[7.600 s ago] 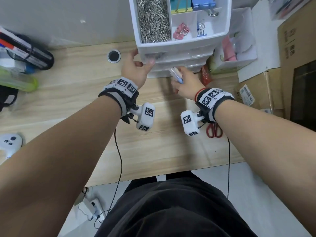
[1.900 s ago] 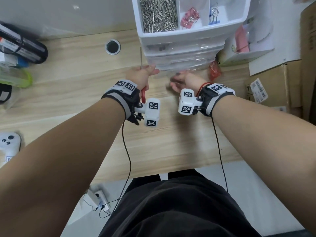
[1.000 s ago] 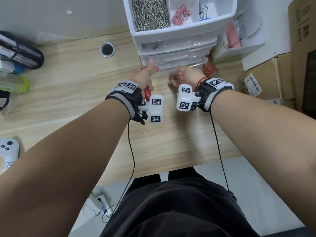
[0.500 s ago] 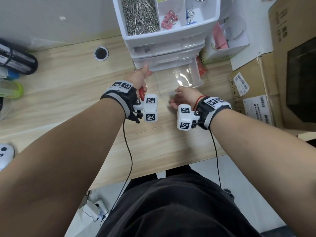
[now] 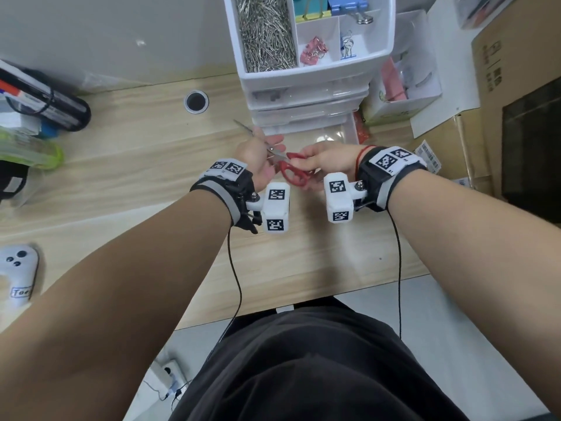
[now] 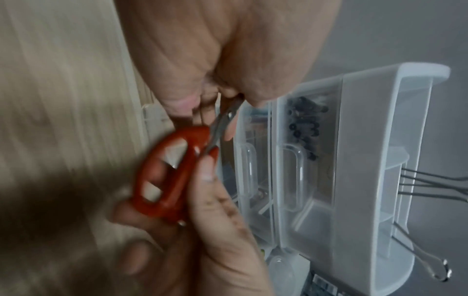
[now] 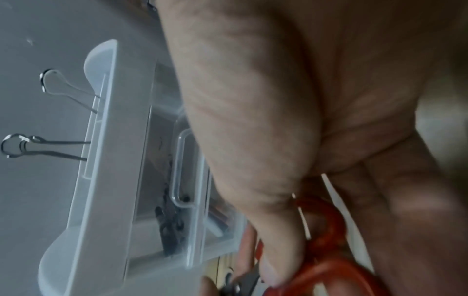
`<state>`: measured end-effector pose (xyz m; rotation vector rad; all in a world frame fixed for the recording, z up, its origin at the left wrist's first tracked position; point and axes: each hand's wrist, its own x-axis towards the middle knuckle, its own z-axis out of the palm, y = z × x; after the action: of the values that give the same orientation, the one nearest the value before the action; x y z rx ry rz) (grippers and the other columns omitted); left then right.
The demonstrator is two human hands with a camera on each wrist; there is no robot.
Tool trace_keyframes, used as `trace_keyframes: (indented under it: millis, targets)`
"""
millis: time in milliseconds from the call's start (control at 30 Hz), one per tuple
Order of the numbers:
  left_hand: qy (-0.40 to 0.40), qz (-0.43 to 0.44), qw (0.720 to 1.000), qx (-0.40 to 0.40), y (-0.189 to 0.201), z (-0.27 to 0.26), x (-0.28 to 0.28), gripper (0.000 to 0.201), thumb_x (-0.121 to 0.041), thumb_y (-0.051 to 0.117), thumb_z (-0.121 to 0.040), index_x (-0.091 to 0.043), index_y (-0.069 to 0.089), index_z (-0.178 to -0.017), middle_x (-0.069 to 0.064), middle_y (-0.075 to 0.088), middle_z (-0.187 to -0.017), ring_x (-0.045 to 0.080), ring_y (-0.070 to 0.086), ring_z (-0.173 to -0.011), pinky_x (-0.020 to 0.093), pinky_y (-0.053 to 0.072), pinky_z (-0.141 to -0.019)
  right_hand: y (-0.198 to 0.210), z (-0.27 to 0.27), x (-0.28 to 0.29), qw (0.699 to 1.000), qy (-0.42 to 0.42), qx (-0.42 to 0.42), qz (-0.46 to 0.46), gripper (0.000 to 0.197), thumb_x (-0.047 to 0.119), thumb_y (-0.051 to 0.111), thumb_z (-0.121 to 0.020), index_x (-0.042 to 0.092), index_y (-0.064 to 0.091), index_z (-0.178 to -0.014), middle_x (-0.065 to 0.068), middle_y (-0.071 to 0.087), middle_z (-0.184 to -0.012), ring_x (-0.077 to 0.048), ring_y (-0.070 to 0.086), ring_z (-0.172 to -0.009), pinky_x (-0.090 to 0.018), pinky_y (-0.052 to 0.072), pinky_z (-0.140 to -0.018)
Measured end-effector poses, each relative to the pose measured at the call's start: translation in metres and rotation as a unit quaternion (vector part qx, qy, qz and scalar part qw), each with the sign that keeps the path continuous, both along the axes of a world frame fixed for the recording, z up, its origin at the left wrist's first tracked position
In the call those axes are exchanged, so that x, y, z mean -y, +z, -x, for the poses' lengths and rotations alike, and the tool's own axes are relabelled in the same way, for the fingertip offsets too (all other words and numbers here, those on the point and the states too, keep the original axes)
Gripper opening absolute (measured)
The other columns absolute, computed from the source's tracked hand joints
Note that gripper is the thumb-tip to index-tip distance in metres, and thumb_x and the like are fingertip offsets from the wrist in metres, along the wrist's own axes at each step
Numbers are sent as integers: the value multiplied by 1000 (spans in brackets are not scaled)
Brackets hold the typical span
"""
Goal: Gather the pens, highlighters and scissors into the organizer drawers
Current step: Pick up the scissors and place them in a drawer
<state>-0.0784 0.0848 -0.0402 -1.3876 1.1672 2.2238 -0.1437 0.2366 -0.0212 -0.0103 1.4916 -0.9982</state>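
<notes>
Red-handled scissors (image 5: 292, 172) hang above the wooden desk (image 5: 145, 183), in front of the white organizer (image 5: 309, 83). My left hand (image 5: 267, 144) grips the steel blades, whose tip points to the far left. My right hand (image 5: 304, 157) pinches the red handle loops. In the left wrist view the scissors (image 6: 167, 176) sit between my left fingers (image 6: 182, 100) above and my right fingers (image 6: 215, 200) below. The red scissors handles (image 7: 326, 250) fill the lower part of the right wrist view. The clear bottom drawer (image 5: 349, 132) stands pulled out behind my hands.
The organizer's top tray holds paper clips (image 5: 265, 34) and binder clips (image 5: 346, 6). A cable hole (image 5: 195, 100) lies to its left, a white box (image 5: 403, 86) and cardboard boxes (image 5: 516, 86) to its right. A black case (image 5: 45, 98) and a white controller (image 5: 18, 268) sit far left.
My right hand has left the front of the pulled-out drawer and taken the scissors' red handles. My left hand now holds the blades, with the scissors turned to lie between both hands.
</notes>
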Motion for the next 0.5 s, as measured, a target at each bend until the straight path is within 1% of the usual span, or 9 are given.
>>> trace_keyframes:
  millis: [67,100,167,200,267,333,400,467,500]
  targets:
    - [-48,43,998,25,0,-6,7,48,-39,36,-105,-1,62,-116,16,64,-113,29,63,-102,31,56,-73,-7,12,-5,997,-50,-54,-5,17,15,57,-100,3,61,-111,-4,68,-72,-13,67,-56,-21,51,-47]
    - [-77,64,994,39,1,-9,9,40,-33,42,-105,-1,63,-115,13,64,-105,26,63,-95,27,55,-70,-13,18,-10,993,-67,-91,-23,20,16,58,-99,3,62,-115,-4,68,-73,-15,66,-60,-23,52,-50]
    - [-105,113,985,79,-1,-14,11,21,-23,54,-100,-5,65,-95,6,60,-86,17,58,-71,22,50,-63,-23,28,-20,982,-69,-165,-67,15,18,60,-98,11,66,-110,-3,69,-82,-20,67,-75,-32,57,-65]
    - [-118,146,977,101,-2,-16,13,19,-21,58,-97,-8,62,-84,5,58,-80,14,53,-62,22,48,-60,-31,33,-25,977,-63,-187,-82,9,19,61,-98,16,67,-104,-2,70,-86,-21,67,-82,-37,58,-74]
    - [-155,192,961,128,-8,-19,18,20,-22,64,-93,-10,59,-77,6,59,-81,12,52,-59,23,51,-61,-34,38,-30,973,-61,-203,-91,6,18,60,-98,18,66,-98,-4,71,-93,-22,69,-87,-39,57,-82]
    - [-187,206,949,146,-12,-24,20,15,-23,69,-90,-9,64,-87,4,61,-88,12,58,-69,24,59,-70,-33,45,-31,963,-38,-245,-106,10,19,58,-99,13,65,-103,-7,71,-94,-25,71,-85,-34,61,-73]
    - [-240,203,935,162,-15,-27,19,21,-21,69,-90,-12,67,-108,-1,63,-95,8,63,-72,21,60,-66,-27,52,-29,941,30,-309,-136,19,20,57,-99,8,64,-112,-9,69,-94,-26,70,-79,-32,61,-62]
    - [-214,191,946,152,-17,-27,16,32,-20,71,-89,-11,64,-119,1,68,-107,8,69,-78,21,60,-66,-22,55,-26,915,94,-353,-171,26,20,57,-99,9,63,-121,-13,68,-103,-29,69,-83,-36,60,-68]
    - [-193,192,954,129,-20,-28,15,36,-20,69,-90,-8,62,-124,6,68,-117,13,71,-89,24,60,-74,-21,55,-24,900,123,-374,-185,27,19,57,-98,11,64,-123,-13,69,-107,-31,69,-87,-38,59,-74]
